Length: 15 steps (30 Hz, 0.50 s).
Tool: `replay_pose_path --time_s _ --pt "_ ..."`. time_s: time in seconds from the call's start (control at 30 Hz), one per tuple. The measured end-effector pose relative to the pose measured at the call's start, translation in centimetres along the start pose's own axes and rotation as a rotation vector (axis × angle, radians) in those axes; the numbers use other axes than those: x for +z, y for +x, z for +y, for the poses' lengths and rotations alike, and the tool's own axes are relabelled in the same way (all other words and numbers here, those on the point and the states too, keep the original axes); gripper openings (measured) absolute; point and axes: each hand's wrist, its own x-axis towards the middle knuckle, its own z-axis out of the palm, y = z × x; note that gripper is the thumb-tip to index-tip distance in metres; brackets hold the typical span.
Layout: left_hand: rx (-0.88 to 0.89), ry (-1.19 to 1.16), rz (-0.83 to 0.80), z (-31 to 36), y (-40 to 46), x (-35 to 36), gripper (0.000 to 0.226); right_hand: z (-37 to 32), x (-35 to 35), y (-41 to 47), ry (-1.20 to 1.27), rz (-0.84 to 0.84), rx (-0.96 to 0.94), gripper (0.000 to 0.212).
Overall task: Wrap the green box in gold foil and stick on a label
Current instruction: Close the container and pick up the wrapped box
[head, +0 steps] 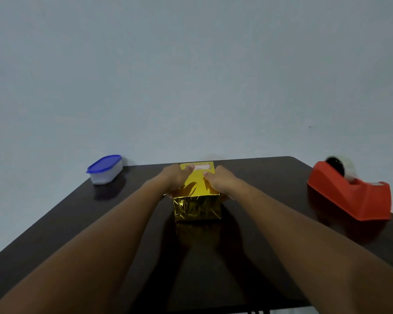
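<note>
No text, brand, number or sign can be read. A pale label (pixel 197 167) sits on the top of the gold-foil-wrapped box (pixel 196 200) near its far edge, but it is blurred and shows no legible marking.

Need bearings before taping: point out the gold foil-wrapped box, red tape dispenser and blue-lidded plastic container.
gold foil-wrapped box (pixel 196 208), head view, crinkled near face
red tape dispenser (pixel 359 198), head view, sloping side
blue-lidded plastic container (pixel 104 164), head view, lid
</note>
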Motion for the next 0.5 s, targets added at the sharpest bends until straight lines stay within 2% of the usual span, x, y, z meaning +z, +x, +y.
replay_pose_path --time_s 0.17,0.27,0.4,0.5 --pt "0.067 0.029 0.074 -0.2 2.8 0.8 0.067 1.3 -0.5 2.2 0.052 0.086 0.040 0.044" --pt "0.092 0.034 0.106 0.0 4.8 1.3 0.058 1.7 -0.9 4.6 0.144 0.140 0.073 0.055" --pt "0.040 -0.040 0.142 -0.1 9.5 2.3 0.053 1.0 -1.6 8.6 0.206 0.158 0.145 0.071" --pt "-0.014 -0.047 0.148 -0.2 14.4 2.6 0.062 0.7 -1.8 14.2 0.178 0.152 0.149 0.071"
